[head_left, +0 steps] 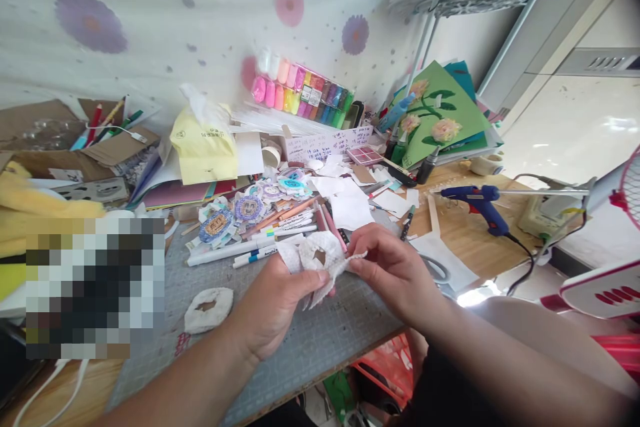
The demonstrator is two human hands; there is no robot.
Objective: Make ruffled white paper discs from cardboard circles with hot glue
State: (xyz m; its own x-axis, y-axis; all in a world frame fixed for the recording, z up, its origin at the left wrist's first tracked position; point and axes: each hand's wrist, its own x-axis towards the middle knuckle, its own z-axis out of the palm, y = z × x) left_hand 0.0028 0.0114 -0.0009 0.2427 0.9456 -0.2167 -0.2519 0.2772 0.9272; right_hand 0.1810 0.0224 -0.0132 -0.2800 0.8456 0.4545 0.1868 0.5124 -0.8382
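My left hand (277, 300) grips a white tissue-wrapped ring (331, 250), its thumb pressed on the lower edge; a brown hole shows in the ring's middle. Loose tissue hangs from its underside. My right hand (387, 267) pinches a strip of that tissue, stretched out to the right between thumb and fingers. On the grey cutting mat (165, 307), left of my left hand, lies a similar white wrapped ring (210, 310) with a hole in its centre. Acrylic markers (280, 227) lie just beyond my hands.
Decorated paper pieces (247, 207) and scraps lie behind the markers. A yellow tissue pack (203, 147) stands at back left, a tray of coloured clay (303, 90) at the back. A blue glue gun (477, 200) with a cord is at right.
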